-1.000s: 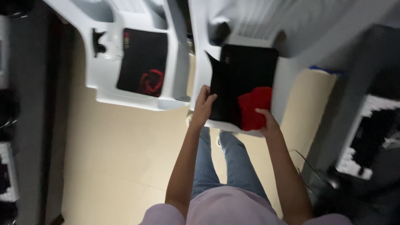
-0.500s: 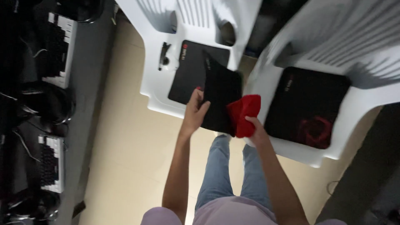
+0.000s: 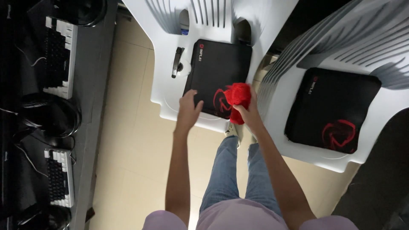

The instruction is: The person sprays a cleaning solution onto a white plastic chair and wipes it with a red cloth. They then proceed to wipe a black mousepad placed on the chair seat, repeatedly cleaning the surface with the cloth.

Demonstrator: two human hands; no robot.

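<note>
Beige tiled floor (image 3: 128, 140), two white plastic chairs (image 3: 170, 102), each bearing a black mouse pad (image 3: 213, 72). Left hand (image 3: 188, 108) flat, released, on nearer pad; right hand (image 3: 248, 114) clenched on red cloth (image 3: 237, 97). Keyboards (image 3: 59, 55) along left counter (image 3: 96, 76).

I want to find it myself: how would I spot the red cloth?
Look at the left white chair with the black mat on its seat. At the mat's near right corner, the right hand grips the red cloth, the only all-red, crumpled thing there.
</note>
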